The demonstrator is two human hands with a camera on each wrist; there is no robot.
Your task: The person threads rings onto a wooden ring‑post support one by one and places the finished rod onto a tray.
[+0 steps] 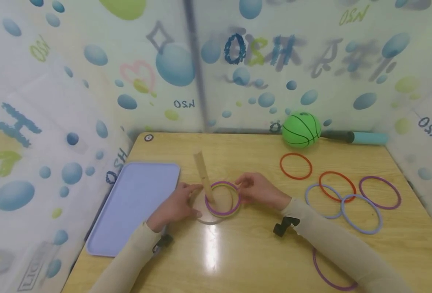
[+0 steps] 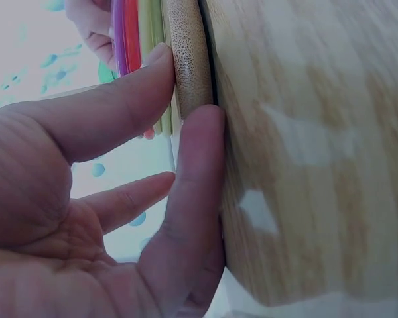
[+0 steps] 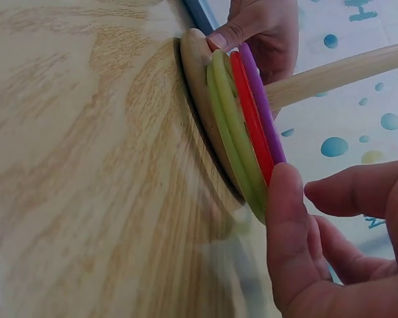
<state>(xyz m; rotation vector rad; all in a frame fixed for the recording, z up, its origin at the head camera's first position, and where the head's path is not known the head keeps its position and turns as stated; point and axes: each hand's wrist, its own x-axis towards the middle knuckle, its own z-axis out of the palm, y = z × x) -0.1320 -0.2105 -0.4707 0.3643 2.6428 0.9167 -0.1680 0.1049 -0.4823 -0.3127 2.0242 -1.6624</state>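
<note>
A wooden ring-toss stand has a round base and an upright peg. Around the peg lies a stack of rings: a purple ring on top, a red ring under it, then green rings against the base. My left hand holds the base by its left edge, thumb and finger on the rim. On the opposite side my right hand touches the outer edge of the stack with a fingertip. Its thumb and fingers stand apart, with no ring between them.
A lilac tray lies at left. Right of the stand lie red rings, light blue rings and purple rings, some overlapping. A green ball and a pump with a blue handle lie by the back wall.
</note>
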